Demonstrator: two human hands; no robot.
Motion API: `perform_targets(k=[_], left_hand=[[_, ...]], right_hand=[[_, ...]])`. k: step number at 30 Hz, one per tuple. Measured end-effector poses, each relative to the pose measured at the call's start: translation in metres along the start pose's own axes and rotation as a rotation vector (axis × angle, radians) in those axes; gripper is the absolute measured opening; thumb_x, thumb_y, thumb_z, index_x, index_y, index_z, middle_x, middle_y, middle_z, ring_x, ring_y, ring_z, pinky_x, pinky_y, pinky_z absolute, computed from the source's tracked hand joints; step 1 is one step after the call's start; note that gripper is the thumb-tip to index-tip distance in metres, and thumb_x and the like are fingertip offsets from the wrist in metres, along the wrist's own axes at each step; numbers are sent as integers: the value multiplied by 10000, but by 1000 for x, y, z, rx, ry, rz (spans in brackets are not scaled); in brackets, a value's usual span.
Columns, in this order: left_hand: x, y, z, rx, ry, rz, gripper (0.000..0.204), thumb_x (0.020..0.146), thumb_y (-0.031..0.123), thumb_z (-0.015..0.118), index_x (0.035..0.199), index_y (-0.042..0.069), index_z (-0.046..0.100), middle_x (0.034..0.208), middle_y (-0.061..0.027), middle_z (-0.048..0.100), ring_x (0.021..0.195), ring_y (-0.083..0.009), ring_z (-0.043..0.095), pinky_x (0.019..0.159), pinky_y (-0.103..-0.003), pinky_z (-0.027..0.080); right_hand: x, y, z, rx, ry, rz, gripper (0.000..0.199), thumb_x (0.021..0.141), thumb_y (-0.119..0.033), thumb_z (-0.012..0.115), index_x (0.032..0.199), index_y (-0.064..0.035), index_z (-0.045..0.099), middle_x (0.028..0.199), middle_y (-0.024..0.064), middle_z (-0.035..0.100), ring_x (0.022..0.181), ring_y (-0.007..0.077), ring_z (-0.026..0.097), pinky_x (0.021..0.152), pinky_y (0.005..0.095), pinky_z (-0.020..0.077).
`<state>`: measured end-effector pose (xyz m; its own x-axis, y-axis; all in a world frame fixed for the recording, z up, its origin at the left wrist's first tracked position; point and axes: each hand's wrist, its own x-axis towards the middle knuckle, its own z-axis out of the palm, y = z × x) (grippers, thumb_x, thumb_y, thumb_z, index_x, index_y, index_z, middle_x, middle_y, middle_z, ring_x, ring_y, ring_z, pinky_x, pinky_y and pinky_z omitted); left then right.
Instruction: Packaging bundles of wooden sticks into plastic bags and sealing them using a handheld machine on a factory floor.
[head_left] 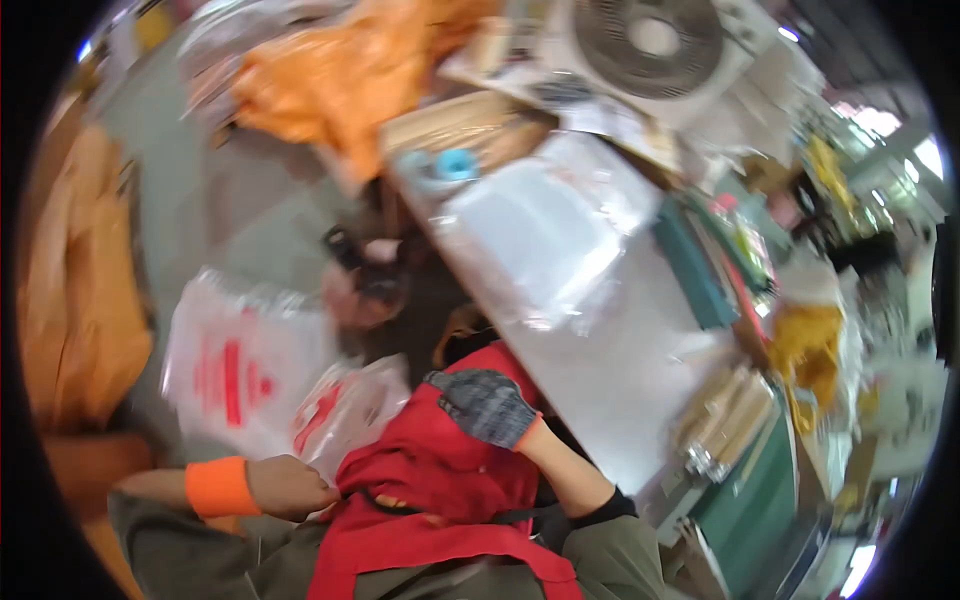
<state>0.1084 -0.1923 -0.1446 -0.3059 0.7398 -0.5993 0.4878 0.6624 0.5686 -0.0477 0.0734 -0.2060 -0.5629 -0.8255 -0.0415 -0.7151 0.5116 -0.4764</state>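
Both hands work on the red apron [430,480]: bare left hand [290,487] pinches its edge closed; gloved right hand [487,405] lies on top, fingers curled. Better to pull evenly.

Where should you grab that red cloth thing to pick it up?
Probably the bunched upper edge of the red cloth, reached from above: it humps up in loose folds there. The left hand already pinches its left edge; the gloved right hand rests on top.

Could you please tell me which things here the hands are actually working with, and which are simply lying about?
In hand:
left hand gripping the red fabric
gloved right hand resting on it

Lying about:
clear plastic bags with red print
orange cloth
white fan
clear plastic packet on the table
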Motion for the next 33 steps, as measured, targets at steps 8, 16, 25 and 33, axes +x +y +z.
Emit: perform_targets(k=[8, 16, 25, 33], left_hand=[[202, 23, -157, -509, 715, 307, 281, 773, 19, 568, 1052, -12, 552, 914, -132, 630, 825, -225, 628, 748, -307, 495], [555, 131, -256, 58, 1018, 591, 583, 772, 388, 618, 1187, 19, 441, 1226, -194, 460, 1142, -351, 409, 944, -410, 345], [562, 187, -152, -920, 734, 524, 588, 751, 241, 634, 1231, -16, 413, 1176, -183, 469, 1104, -300, 443, 966, -375, 310], [491, 121, -176, -622, 915, 464, 610, 787, 177, 621, 1292, -20, 342, 1273, -165, 390, 1184, -276, 361, 1021, -348, 235]], right_hand=[[-244, 50, 11, -464, 1119, 1189, 446, 782, -178, 620, 1177, -16, 493, 1171, 168, 529, 1065, 313, 517, 905, 397, 409], [-378, 171, 3, 146, 1004, 1314, 306, 798, -254, 540, 972, -9, 600, 993, 185, 592, 949, 332, 557, 783, 460, 453], [-329, 143, 21, -75, 1253, 1370, 321, 776, -153, 522, 1070, -28, 553, 1003, 196, 580, 907, 330, 564, 785, 412, 454], [-327, 108, 31, -422, 1295, 1510, 475, 720, -14, 435, 1193, -12, 476, 1160, 168, 517, 1093, 334, 486, 964, 393, 367]])
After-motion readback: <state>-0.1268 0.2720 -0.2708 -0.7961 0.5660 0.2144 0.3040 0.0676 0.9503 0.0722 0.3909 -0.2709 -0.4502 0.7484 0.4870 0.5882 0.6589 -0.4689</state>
